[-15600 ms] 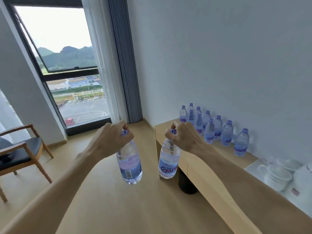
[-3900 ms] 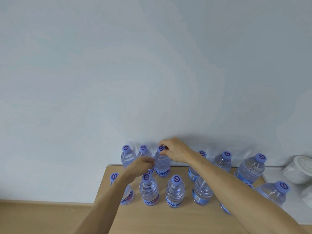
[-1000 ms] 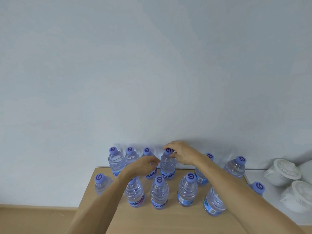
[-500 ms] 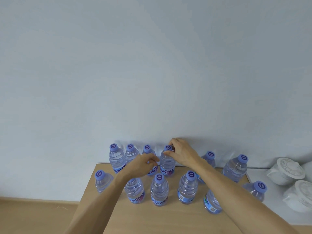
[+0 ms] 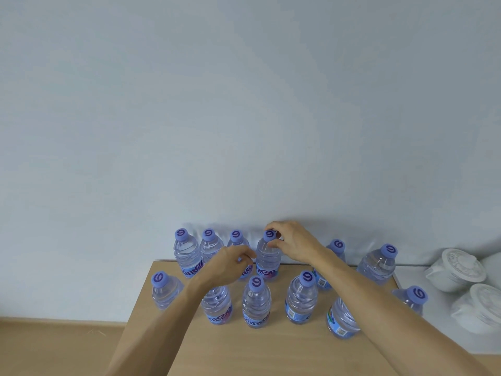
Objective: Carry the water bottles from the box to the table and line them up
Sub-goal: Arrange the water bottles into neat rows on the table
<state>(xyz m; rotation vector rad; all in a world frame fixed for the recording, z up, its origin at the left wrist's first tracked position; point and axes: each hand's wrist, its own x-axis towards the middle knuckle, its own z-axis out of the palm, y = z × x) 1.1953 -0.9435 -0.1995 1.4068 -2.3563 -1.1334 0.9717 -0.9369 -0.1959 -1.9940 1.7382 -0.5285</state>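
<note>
Several clear water bottles with purple caps stand in two rows on the wooden table (image 5: 271, 354) against the wall. My right hand (image 5: 296, 245) reaches over the front row, and its thumb and index finger pinch the cap of the fourth back-row bottle (image 5: 267, 260). My left hand (image 5: 226, 265) has its fingers curled against the body of the third back-row bottle (image 5: 236, 237), just left of that one. My left forearm hides the cap of a front-row bottle (image 5: 217, 305). The box is out of view.
Two white lidded cups (image 5: 455, 270) (image 5: 479, 305) sit on a white surface right of the table. Front-row bottles (image 5: 256, 302) (image 5: 301, 299) stand under my arms. One bottle (image 5: 164, 290) is at the table's left edge, above the wooden floor (image 5: 54, 348).
Both hands stay at the same two back-row bottles. My right fingers have shifted slightly round the cap. The view has drifted a little; no bottle has visibly changed place.
</note>
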